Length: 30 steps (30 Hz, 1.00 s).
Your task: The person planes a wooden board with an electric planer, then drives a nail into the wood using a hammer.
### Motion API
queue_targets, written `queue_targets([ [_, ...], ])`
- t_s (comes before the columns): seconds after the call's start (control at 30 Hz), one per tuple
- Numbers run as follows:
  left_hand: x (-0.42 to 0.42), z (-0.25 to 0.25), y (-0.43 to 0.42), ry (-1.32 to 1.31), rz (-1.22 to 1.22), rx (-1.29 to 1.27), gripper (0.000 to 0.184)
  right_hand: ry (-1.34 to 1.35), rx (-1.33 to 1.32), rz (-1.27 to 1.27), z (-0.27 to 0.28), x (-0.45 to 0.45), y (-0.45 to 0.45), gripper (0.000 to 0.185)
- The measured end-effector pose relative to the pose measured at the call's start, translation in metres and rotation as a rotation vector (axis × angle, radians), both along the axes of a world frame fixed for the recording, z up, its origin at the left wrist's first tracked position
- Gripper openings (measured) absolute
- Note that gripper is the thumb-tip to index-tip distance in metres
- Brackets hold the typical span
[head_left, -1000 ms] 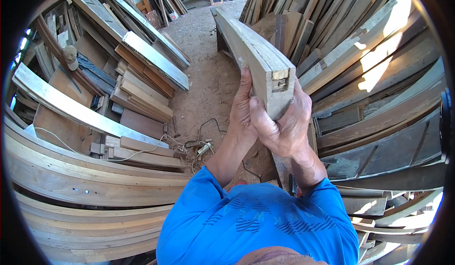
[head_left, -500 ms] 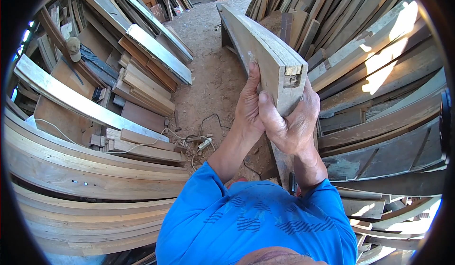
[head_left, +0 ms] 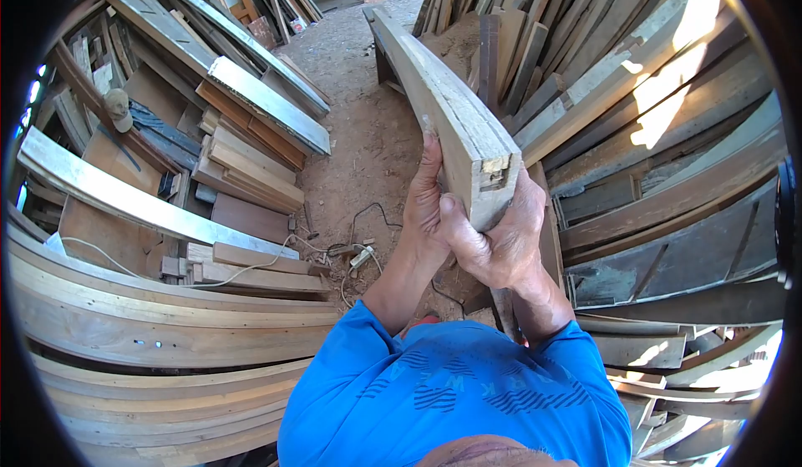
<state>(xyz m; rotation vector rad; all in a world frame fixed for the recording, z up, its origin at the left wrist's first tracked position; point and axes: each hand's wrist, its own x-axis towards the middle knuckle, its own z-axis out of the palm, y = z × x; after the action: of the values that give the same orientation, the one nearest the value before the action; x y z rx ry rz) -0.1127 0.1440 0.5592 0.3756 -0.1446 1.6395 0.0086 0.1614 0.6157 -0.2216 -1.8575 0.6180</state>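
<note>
The left hand (head_left: 426, 200) is half open, its thumb laid upright against the left face of a long wooden beam (head_left: 459, 133), its fingers hidden behind the wood; the right hand (head_left: 505, 237) curls around the beam's near end, thumb towards the lower left edge and fingers up the right side, so that the end is pinched between the two, with the right thumb crossing close to the left palm. The beam slopes away from the person and a little to the left, in front of the blue shirt (head_left: 459, 383), its slotted near end facing back; what bears the far end I cannot tell. On the left, the ends of stacked planks (head_left: 167, 317) and a pale board (head_left: 267, 104) mark one side of a strip of dirt floor (head_left: 347, 133), which gives open room along the beam's left face. A power strip (head_left: 362, 256) and its cord lie on that floor, near the left forearm. To the right there is less room: leaning boards (head_left: 576, 58) crowd the beam's side, and more timber lies just beyond the right hand. Compared with half a second ago, the beam's near end sits lower and farther left in the view, both hands shifted with it, the grip looking the same.
</note>
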Motion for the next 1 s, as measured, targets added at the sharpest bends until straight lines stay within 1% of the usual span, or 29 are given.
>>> queue_targets([
  [0.1, -0.004, -0.005, -0.002, 0.027, -0.035, 0.051, 0.054, 0.01, 0.029, -0.01, -0.003, -0.001, 0.0, 0.083],
  [0.2, -0.007, -0.011, -0.003, 0.032, -0.036, 0.045, 0.052, 0.022, 0.05, -0.01, -0.006, -0.004, 0.0, 0.083],
  [0.33, -0.007, -0.009, -0.007, 0.033, -0.016, 0.069, 0.052, 0.026, 0.065, -0.009, -0.008, -0.006, -0.004, 0.083],
  [0.5, -0.008, -0.007, -0.012, 0.031, -0.05, 0.146, 0.054, 0.021, 0.074, -0.01, -0.009, -0.01, -0.007, 0.084],
  [0.67, -0.01, -0.021, -0.014, -0.007, -0.061, 0.076, 0.055, -0.03, 0.074, -0.022, -0.017, -0.005, -0.012, 0.088],
  [0.8, 0.0, -0.039, -0.019, -0.075, -0.07, -0.041, 0.054, -0.09, 0.055, 0.008, -0.048, 0.008, -0.015, 0.092],
  [0.97, 0.018, -0.082, -0.024, -0.184, -0.159, -0.161, 0.053, -0.186, 0.022, 0.028, -0.095, 0.032, -0.02, 0.096],
  [1.0, 0.022, -0.085, -0.026, -0.188, -0.163, -0.155, 0.053, -0.201, -0.056, 0.05, -0.106, 0.036, -0.021, 0.096],
])
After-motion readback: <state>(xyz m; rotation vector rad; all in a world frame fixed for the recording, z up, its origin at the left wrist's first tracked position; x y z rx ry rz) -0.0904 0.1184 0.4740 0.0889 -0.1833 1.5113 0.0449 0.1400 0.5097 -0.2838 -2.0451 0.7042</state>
